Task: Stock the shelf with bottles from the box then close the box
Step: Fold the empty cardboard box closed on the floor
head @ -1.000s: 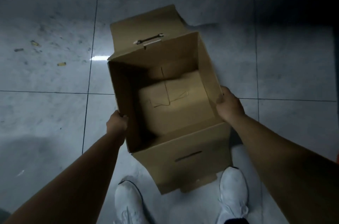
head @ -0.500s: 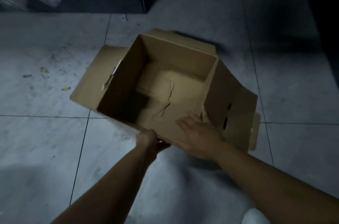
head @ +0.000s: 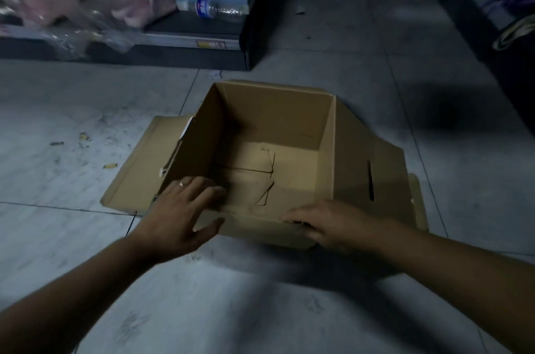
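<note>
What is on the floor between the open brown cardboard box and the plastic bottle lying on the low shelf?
In the head view, only bare grey tile floor separates the open brown cardboard box from the plastic bottle on the low dark shelf.

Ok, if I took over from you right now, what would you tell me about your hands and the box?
Left hand: open, flat on the box's near left corner.
Right hand: open, fingers on the near flap.
Box: on the floor, empty, all flaps folded out.
One bottle lies on the low shelf.
Done: box looks emptied.
Left: fold the flaps in and close the box.
</note>
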The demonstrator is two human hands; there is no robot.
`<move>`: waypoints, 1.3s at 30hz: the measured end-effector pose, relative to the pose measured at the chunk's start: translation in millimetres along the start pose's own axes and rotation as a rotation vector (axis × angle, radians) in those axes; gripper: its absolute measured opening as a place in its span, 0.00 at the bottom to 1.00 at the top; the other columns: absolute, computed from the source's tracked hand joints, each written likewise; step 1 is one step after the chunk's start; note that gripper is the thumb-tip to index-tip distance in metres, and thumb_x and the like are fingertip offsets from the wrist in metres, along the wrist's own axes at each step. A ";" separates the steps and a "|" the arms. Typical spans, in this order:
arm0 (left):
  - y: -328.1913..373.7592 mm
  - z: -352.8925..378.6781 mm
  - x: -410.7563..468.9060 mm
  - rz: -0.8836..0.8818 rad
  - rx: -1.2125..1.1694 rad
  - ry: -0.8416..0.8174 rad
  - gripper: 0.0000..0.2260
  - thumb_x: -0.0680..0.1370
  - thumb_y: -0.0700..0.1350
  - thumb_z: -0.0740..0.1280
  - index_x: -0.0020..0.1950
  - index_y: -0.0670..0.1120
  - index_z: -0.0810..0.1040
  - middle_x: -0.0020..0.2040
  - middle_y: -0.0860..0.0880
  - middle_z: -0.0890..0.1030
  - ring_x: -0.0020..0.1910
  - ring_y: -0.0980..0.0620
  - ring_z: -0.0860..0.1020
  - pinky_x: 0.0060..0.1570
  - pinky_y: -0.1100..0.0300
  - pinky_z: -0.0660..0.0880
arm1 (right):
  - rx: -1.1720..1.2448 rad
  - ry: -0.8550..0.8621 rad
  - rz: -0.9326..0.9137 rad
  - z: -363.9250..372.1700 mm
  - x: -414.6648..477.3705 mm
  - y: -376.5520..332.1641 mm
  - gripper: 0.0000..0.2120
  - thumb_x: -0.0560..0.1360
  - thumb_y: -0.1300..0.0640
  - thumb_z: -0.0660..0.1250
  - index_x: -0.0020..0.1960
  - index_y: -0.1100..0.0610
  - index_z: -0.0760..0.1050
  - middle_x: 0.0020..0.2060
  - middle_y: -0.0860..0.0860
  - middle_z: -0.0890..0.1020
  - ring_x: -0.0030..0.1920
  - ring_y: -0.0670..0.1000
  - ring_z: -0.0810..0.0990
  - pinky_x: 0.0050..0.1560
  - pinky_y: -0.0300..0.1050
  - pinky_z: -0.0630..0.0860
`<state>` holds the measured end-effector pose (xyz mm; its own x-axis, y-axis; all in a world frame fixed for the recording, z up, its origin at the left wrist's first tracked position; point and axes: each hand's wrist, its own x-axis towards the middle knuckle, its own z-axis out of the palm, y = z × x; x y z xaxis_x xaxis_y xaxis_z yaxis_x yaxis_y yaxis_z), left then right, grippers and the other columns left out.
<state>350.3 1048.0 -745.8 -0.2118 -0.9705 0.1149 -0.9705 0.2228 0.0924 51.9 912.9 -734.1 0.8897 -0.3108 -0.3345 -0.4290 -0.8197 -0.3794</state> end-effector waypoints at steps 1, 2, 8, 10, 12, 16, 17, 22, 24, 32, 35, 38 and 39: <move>-9.4 4.2 -0.6 0.010 0.070 -0.083 0.27 0.78 0.66 0.59 0.72 0.53 0.72 0.65 0.51 0.76 0.64 0.51 0.72 0.67 0.54 0.66 | 0.005 -0.003 0.016 -5.1 -1.2 4.0 0.20 0.84 0.57 0.61 0.75 0.48 0.70 0.69 0.50 0.78 0.67 0.55 0.76 0.64 0.51 0.73; -16.0 8.1 -4.0 0.022 0.112 -0.161 0.31 0.78 0.68 0.58 0.76 0.54 0.67 0.68 0.52 0.74 0.68 0.51 0.70 0.74 0.52 0.59 | -0.003 -0.002 0.034 -10.5 -5.5 9.4 0.19 0.84 0.57 0.61 0.75 0.48 0.71 0.70 0.50 0.78 0.67 0.55 0.76 0.65 0.50 0.72; -24.3 27.5 -47.0 0.082 0.210 -0.156 0.42 0.74 0.55 0.73 0.82 0.44 0.57 0.73 0.43 0.72 0.73 0.42 0.71 0.77 0.40 0.59 | -0.193 0.392 -0.118 13.1 -41.3 53.9 0.17 0.80 0.50 0.65 0.66 0.54 0.79 0.56 0.52 0.85 0.56 0.54 0.83 0.62 0.55 0.81; -25.5 36.9 -53.1 0.111 0.240 -0.058 0.34 0.77 0.44 0.67 0.82 0.43 0.57 0.74 0.39 0.71 0.74 0.38 0.69 0.76 0.38 0.59 | -0.337 0.323 -0.123 24.7 -56.4 68.2 0.26 0.78 0.43 0.65 0.74 0.52 0.72 0.63 0.52 0.81 0.65 0.55 0.79 0.73 0.54 0.71; -26.1 41.2 -47.7 0.123 0.242 -0.018 0.36 0.75 0.39 0.71 0.81 0.42 0.60 0.73 0.38 0.72 0.73 0.37 0.70 0.75 0.37 0.61 | -0.441 0.173 -0.118 29.6 -63.3 78.1 0.37 0.75 0.42 0.66 0.80 0.52 0.61 0.69 0.52 0.75 0.71 0.56 0.72 0.77 0.57 0.67; -32.3 34.9 -36.1 0.138 0.158 -0.047 0.41 0.68 0.46 0.80 0.78 0.43 0.67 0.67 0.40 0.75 0.67 0.39 0.74 0.71 0.36 0.66 | -0.397 0.257 -0.073 40.6 -52.2 89.0 0.38 0.72 0.53 0.77 0.78 0.51 0.64 0.68 0.54 0.77 0.70 0.61 0.76 0.69 0.61 0.75; -34.5 32.7 -36.2 0.138 0.121 -0.042 0.40 0.69 0.48 0.79 0.77 0.43 0.67 0.66 0.41 0.76 0.66 0.40 0.74 0.70 0.37 0.66 | -0.331 0.362 -0.097 42.1 -49.6 90.4 0.32 0.73 0.56 0.76 0.74 0.53 0.69 0.64 0.55 0.79 0.67 0.60 0.78 0.71 0.60 0.73; -14.0 6.0 -29.1 -0.148 -0.436 0.167 0.07 0.78 0.57 0.65 0.53 0.58 0.79 0.48 0.62 0.81 0.48 0.60 0.80 0.50 0.63 0.76 | 0.146 0.659 0.000 32.7 -48.0 59.2 0.22 0.82 0.43 0.63 0.55 0.61 0.84 0.51 0.60 0.86 0.57 0.56 0.80 0.75 0.42 0.67; -7.8 -3.6 -26.1 -0.259 -0.526 0.148 0.08 0.77 0.63 0.65 0.47 0.61 0.78 0.47 0.65 0.82 0.46 0.64 0.80 0.44 0.70 0.75 | 0.413 0.610 0.233 27.9 -49.0 44.4 0.34 0.75 0.25 0.59 0.55 0.54 0.83 0.51 0.55 0.86 0.53 0.55 0.83 0.63 0.53 0.80; 16.1 8.5 -54.0 -0.662 -0.459 0.111 0.23 0.70 0.69 0.71 0.56 0.60 0.68 0.48 0.53 0.77 0.45 0.51 0.76 0.38 0.48 0.81 | 0.525 0.588 0.471 24.1 -44.5 -0.1 0.27 0.75 0.37 0.70 0.68 0.44 0.65 0.57 0.48 0.79 0.55 0.52 0.80 0.57 0.52 0.78; 28.3 3.9 -44.3 -0.726 -0.564 0.214 0.32 0.69 0.64 0.75 0.67 0.55 0.67 0.56 0.51 0.78 0.49 0.49 0.80 0.43 0.46 0.83 | 0.467 0.546 0.484 19.4 -37.4 -6.7 0.30 0.78 0.40 0.69 0.74 0.46 0.62 0.65 0.50 0.76 0.61 0.54 0.78 0.60 0.48 0.75; 34.5 -3.8 -41.3 -0.679 -0.461 0.142 0.31 0.71 0.69 0.70 0.68 0.58 0.66 0.54 0.47 0.83 0.46 0.46 0.82 0.44 0.49 0.82 | 0.355 0.462 0.501 6.8 -35.1 -12.1 0.28 0.80 0.41 0.67 0.76 0.48 0.66 0.71 0.51 0.76 0.68 0.56 0.75 0.64 0.46 0.70; 35.0 -6.2 -45.0 -0.657 -0.398 0.083 0.28 0.71 0.72 0.67 0.63 0.59 0.68 0.48 0.48 0.83 0.41 0.47 0.82 0.41 0.51 0.81 | 0.346 0.442 0.505 5.4 -37.5 -15.7 0.28 0.80 0.41 0.67 0.76 0.49 0.68 0.70 0.52 0.76 0.68 0.56 0.76 0.64 0.46 0.70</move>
<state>326.6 1100.0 -741.6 0.4185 -0.9081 -0.0141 -0.7757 -0.3654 0.5145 24.4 940.0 -720.3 0.5200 -0.8328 -0.1900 -0.7612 -0.3509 -0.5454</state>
